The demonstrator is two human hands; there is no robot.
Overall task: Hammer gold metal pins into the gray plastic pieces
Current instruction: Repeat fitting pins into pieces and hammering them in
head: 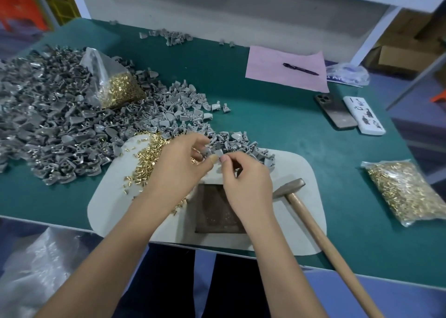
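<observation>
Green-topped workbench (277,129), white shelving behind, boxes at upper right of frame. Pale grey rounded mat (296,173) sits at lower centre, with a dark square metal block (217,211) set on it.

Left hand (178,165) and right hand (246,180) meet over the mat, above the block. Both are curled, fingertips pinched together on one small gray plastic piece (219,153). Whether a pin is already between the fingers cannot be told; too small.

Loose gold metal pins (147,158) spill across the mat's left side, under the left hand. Big heap of gray plastic pieces (60,129) fills left of frame; an open clear bag of pins (120,88) lies on it. A sealed clear bag of pins (400,189) is at right edge. Wooden-handled steel hammer (301,197) rests on the mat, just right of the right hand, not held.

Risks, as judged:
- Pin seated crooked by hand; a blow would then bend it or crack the plastic.
- Piece slips from the pinch, lost among the near pile.
- Fingers close to the block when the hammer comes in.
- Hammer handle overhangs the bench edge; a knock could tip it off.
</observation>
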